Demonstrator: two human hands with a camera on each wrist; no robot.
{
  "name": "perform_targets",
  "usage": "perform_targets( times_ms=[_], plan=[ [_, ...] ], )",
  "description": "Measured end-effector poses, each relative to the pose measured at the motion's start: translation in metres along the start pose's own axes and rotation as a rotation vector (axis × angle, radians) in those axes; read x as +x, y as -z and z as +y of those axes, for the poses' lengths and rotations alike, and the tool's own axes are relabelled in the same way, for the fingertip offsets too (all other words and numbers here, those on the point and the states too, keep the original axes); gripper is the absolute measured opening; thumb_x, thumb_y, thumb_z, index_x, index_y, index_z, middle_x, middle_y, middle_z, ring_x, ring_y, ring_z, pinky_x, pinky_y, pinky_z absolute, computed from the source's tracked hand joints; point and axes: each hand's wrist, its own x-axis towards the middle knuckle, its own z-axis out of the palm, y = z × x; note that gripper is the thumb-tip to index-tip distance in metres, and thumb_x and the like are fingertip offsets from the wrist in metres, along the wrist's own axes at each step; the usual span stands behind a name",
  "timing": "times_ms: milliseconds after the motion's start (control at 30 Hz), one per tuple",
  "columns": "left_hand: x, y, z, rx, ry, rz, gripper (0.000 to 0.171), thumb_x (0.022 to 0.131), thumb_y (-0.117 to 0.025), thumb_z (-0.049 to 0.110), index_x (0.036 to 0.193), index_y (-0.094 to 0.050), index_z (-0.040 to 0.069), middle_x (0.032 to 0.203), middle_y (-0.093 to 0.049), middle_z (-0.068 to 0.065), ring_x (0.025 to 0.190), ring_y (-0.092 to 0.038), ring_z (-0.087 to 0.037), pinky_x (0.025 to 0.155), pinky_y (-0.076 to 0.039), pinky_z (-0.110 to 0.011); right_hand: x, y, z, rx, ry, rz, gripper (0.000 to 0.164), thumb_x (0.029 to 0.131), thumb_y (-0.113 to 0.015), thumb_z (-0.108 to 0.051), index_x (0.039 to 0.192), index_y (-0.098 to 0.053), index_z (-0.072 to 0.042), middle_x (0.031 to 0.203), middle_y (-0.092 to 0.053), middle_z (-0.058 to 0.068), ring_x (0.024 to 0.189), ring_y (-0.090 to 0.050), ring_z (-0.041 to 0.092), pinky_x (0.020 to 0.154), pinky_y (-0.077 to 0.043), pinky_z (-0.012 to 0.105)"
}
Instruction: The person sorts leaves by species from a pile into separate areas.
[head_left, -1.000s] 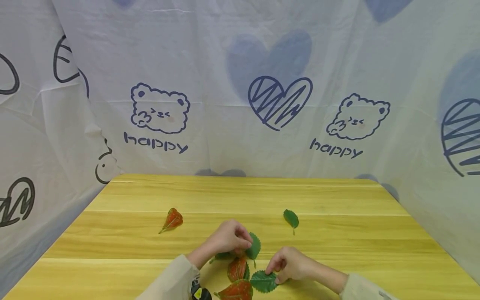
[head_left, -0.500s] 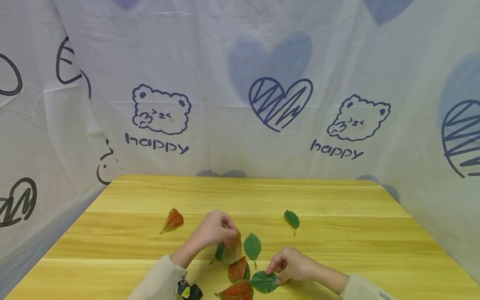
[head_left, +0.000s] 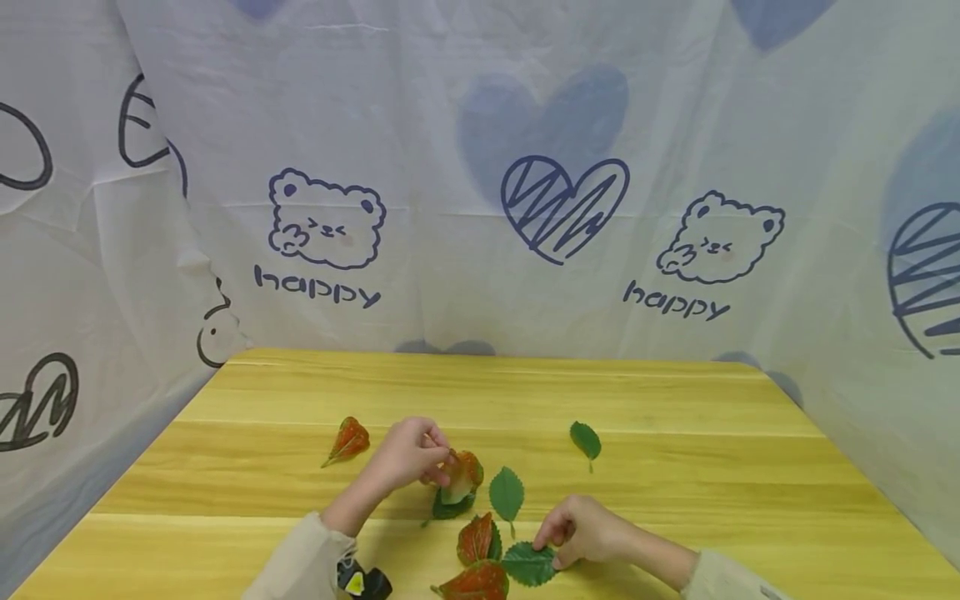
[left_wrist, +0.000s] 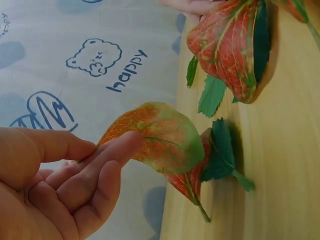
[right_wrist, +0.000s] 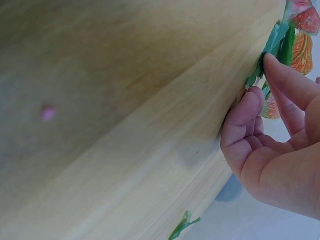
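An orange-and-green leaf was pinched between the thumb and fingers of the left hand, over a red leaf and a dark green leaf on the wooden surface; whether they were touched by it could not be told. Right of the orange-and-green leaf and nearer the viewer, a serrated leaf was gripped at one end by the right hand. The hands were held apart. Beyond the orange-and-green leaf, a printed cloth was hung.
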Motion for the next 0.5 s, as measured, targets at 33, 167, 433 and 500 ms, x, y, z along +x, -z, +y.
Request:
perform_targets(
  times_ms=[33,167,433,500],
  plan=[
    [0.0,0.001,-0.001,-0.017,0.006,0.001,0.006,0.086,-0.049,-0.004,0.087,-0.055,-0.007,0.075,-0.064,-0.012,0.057,-0.063,-0.027,0.052,-0.05,-0.038,0.0,0.0,0.0,0.002,0.001,0.0,0.018,0.066,-0.068,0.014,0.083,-0.068,0.007,0.066,-0.051,-0.001,0.058,-0.041,0.006,0.049,-0.036,0.017],
    [-0.001,0.003,-0.006,-0.058,0.019,-0.003,0.022,0.088,-0.047,-0.003,0.107,-0.056,-0.01,0.086,-0.065,-0.017,0.061,-0.063,-0.029,0.055,-0.051,-0.039,0.0,0.0,0.0,0.001,-0.001,0.001,0.018,0.066,-0.067,0.015,0.083,-0.068,0.007,0.065,-0.051,0.0,0.058,-0.042,0.006,0.049,-0.036,0.016],
    [-0.004,0.006,-0.01,-0.05,0.011,0.026,0.027,0.09,-0.048,0.001,0.114,-0.056,-0.009,0.104,-0.061,-0.02,0.073,-0.064,-0.026,0.062,-0.051,-0.037,0.0,-0.001,0.002,0.013,-0.008,0.003,0.019,0.066,-0.067,0.015,0.083,-0.068,0.007,0.066,-0.051,0.0,0.058,-0.042,0.007,0.049,-0.036,0.017],
    [-0.005,0.006,-0.011,-0.055,0.005,0.045,0.026,0.09,-0.05,0.002,0.113,-0.057,-0.009,0.102,-0.061,-0.021,0.075,-0.064,-0.027,0.063,-0.051,-0.037,0.0,-0.001,0.002,0.008,-0.014,0.005,0.019,0.066,-0.067,0.015,0.083,-0.068,0.006,0.066,-0.051,0.0,0.058,-0.042,0.007,0.049,-0.036,0.017]
  ],
)
